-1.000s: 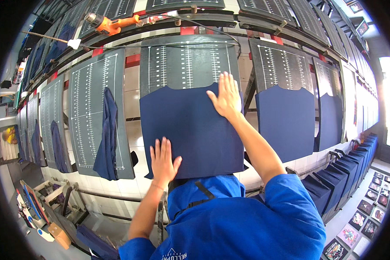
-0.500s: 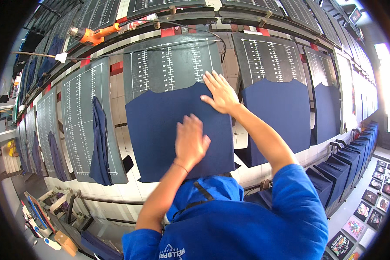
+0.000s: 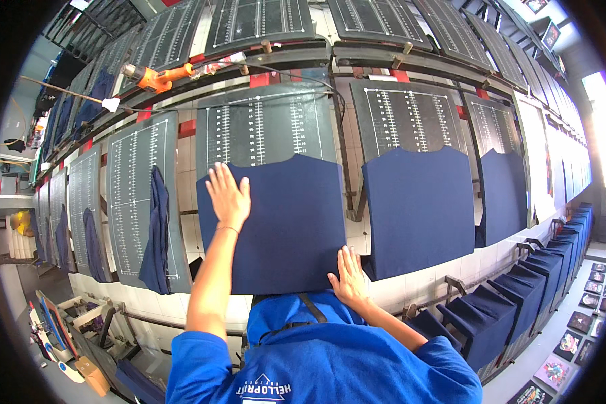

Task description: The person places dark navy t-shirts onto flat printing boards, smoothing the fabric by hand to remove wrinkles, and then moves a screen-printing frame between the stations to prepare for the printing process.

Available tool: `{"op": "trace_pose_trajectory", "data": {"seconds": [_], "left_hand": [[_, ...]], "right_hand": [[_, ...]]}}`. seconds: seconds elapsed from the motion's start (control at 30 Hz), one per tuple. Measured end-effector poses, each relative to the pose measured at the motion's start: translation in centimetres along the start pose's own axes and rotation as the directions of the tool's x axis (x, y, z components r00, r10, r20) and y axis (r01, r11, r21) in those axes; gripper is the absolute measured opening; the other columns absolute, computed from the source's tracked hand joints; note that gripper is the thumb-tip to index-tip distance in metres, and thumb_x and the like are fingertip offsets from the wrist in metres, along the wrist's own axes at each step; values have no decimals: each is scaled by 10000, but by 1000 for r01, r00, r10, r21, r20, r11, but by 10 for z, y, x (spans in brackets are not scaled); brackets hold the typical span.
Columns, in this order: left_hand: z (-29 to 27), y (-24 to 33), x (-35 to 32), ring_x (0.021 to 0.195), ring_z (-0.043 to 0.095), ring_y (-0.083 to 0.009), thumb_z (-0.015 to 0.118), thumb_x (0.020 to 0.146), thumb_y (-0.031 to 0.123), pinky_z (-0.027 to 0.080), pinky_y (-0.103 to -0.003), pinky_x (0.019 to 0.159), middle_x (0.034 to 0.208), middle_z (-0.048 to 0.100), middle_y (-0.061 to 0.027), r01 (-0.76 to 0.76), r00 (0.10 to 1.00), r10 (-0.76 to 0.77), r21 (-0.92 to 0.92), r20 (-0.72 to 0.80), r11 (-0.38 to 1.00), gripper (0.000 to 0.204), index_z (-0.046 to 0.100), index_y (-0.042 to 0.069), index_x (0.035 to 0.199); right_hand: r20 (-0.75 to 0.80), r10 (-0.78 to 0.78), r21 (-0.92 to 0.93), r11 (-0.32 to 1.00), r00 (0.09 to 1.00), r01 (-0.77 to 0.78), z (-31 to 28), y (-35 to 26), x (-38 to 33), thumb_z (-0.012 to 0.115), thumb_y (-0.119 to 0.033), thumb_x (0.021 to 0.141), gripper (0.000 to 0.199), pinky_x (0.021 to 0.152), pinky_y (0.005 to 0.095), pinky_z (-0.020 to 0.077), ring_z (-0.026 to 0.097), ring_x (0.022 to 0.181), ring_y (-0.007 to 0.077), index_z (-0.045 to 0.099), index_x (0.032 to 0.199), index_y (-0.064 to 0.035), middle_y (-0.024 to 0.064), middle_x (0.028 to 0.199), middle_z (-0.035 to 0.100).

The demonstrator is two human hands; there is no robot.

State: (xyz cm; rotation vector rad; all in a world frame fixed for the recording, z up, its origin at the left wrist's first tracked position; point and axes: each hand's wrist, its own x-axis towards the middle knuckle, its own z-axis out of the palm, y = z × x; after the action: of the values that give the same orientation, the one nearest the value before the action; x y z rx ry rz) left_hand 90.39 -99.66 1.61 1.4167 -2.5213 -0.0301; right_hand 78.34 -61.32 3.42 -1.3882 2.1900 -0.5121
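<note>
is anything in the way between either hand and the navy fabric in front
Nothing visible: the left hand lies on the navy fabric near its upper left corner, and the right hand is at its lower right corner.

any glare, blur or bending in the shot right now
Head view: glare whites out the bright opening at far right; in the same head view, fisheye distortion curves the row of gray platens; head view again, left hand, right hand and navy shirt panel look fairly sharp.
</note>
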Motion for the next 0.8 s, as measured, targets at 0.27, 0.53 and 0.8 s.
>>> {"op": "trace_pose_trajectory", "data": {"seconds": [0.27,0.53,0.8], "left_hand": [[-64,96,-171,1471,342,-317,555,932,514,288,-493,1194,1568,420,-121,-626,617,729,-378,295,682,741,448,36,1488],[-83,-91,-180,1478,286,-436,560,947,435,198,-584,1203,1578,372,-207,-249,893,307,-206,329,946,723,409,-9,1498],[-81,-160,-189,1513,122,-499,581,979,293,119,-588,1225,1621,194,-304,-114,901,315,-538,298,835,720,294,-67,1533]], "right_hand": [[-286,34,29,999,958,-27,-23,1,116,539,-430,1006,816,1201,572,240,299,1457,488,250,1509,143,342,1566,293],[-569,161,-320,860,807,-398,-26,-22,269,414,-568,1018,853,1234,568,125,164,1532,410,286,1526,105,280,1619,247],[-306,-8,-336,937,952,-100,100,-241,197,473,-560,983,879,1242,508,172,243,1512,400,277,1529,101,267,1607,287]]}}
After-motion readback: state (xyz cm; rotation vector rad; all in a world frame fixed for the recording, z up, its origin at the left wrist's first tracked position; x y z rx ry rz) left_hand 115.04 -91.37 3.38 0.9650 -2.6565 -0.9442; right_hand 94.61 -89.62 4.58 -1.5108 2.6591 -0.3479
